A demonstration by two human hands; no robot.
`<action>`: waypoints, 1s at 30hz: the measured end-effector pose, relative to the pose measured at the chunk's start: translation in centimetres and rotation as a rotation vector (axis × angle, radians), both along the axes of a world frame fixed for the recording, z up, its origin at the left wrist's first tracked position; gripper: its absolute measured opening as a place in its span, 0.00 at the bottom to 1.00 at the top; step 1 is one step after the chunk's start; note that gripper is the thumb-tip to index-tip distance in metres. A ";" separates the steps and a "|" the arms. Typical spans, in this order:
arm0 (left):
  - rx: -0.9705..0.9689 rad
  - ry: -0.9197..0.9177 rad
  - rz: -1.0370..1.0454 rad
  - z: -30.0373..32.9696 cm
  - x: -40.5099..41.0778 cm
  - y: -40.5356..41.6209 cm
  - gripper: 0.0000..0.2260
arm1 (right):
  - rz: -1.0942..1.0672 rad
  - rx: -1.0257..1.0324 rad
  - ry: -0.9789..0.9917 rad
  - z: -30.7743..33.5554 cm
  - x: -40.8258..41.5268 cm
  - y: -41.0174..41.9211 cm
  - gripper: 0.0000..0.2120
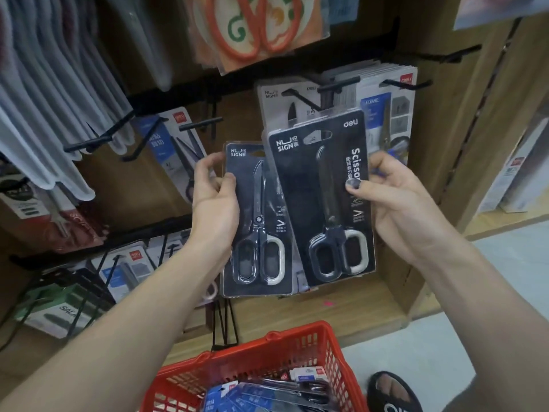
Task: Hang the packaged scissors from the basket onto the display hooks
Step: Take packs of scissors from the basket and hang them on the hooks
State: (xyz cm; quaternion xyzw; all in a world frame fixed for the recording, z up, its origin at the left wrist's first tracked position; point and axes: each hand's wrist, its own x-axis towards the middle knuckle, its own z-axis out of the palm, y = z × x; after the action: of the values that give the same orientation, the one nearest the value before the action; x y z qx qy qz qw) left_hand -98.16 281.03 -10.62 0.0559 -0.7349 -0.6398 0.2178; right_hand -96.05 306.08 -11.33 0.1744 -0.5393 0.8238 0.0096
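while both arms reach up in front of the display, each hand grips one dark scissors pack by its outer edge. the left hand [215, 197] pinches the smaller pack [255, 221] along its left edge, thumb on the front and fingers curled behind. the right hand [395, 200] pinches the larger pack [320, 197] at its right edge, thumb pressed on the front near the printed word "scissor", fingers wrapped behind. the larger pack tilts slightly and overlaps the right side of the smaller one; both hang handles down, with the hang holes at the top. neither pack is on a hook.

just behind the larger pack's top, a black display hook [341, 84] sticks out, already carrying matching dark packs [276, 99]. to its right another hook [404, 83] bears a thick stack of light packs with blue labels [383, 114]. to the left, bare black hooks [89, 141] project from a black rail, with one blue-labelled scissors pack [175, 144] hanging near them. orange-handled scissors [261, 28] hang above, blurred.

below the hands stands a red plastic basket [297, 340] on the floor, holding more blue-labelled and dark packs [267, 394]. a dark sandal [392, 394] shows beside the basket at the right.
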 end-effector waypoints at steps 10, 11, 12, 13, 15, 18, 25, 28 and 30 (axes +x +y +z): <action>-0.041 0.001 0.037 0.0 0.8 -0.4 0.14 | -0.276 -0.028 -0.072 -0.1 -2.7 -1.9 0.07; -0.038 0.002 0.043 0.1 0.9 -0.5 0.14 | -0.314 -0.008 -0.073 -0.1 -3.3 -2.3 0.08; -0.045 0.002 0.058 0.1 1.1 -0.6 0.14 | -0.353 0.013 -0.077 -0.1 -4.1 -2.6 0.08; -0.061 -0.001 0.079 0.1 1.3 -0.8 0.14 | -0.392 0.038 -0.084 -0.2 -4.9 -3.0 0.08; -0.092 -0.014 0.114 -0.1 1.6 -1.4 0.13 | -0.475 0.125 -0.103 -0.1 -6.7 -3.8 0.05; -0.099 -0.044 0.140 -0.4 2.2 -2.2 0.14 | -0.615 0.316 -0.098 0.0 -9.2 -5.1 0.09; -0.106 -0.035 0.073 -0.5 2.9 -2.0 0.15 | -0.692 0.423 -0.145 -0.4 -12.5 -7.3 0.11; -0.089 -0.028 0.033 -0.5 2.5 -0.7 0.15 | -0.644 0.488 -0.166 -0.4 -12.3 -7.4 0.13; -0.088 -0.030 0.006 -0.5 2.2 0.1 0.15 | -0.613 0.574 -0.178 -0.3 -11.7 -7.4 0.17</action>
State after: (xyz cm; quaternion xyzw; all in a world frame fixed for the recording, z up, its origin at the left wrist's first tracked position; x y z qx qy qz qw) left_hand -95.94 281.15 -11.10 0.0578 -0.7655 -0.6051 0.2111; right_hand -107.79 298.63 -11.59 -0.0703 -0.7724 0.6110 0.1586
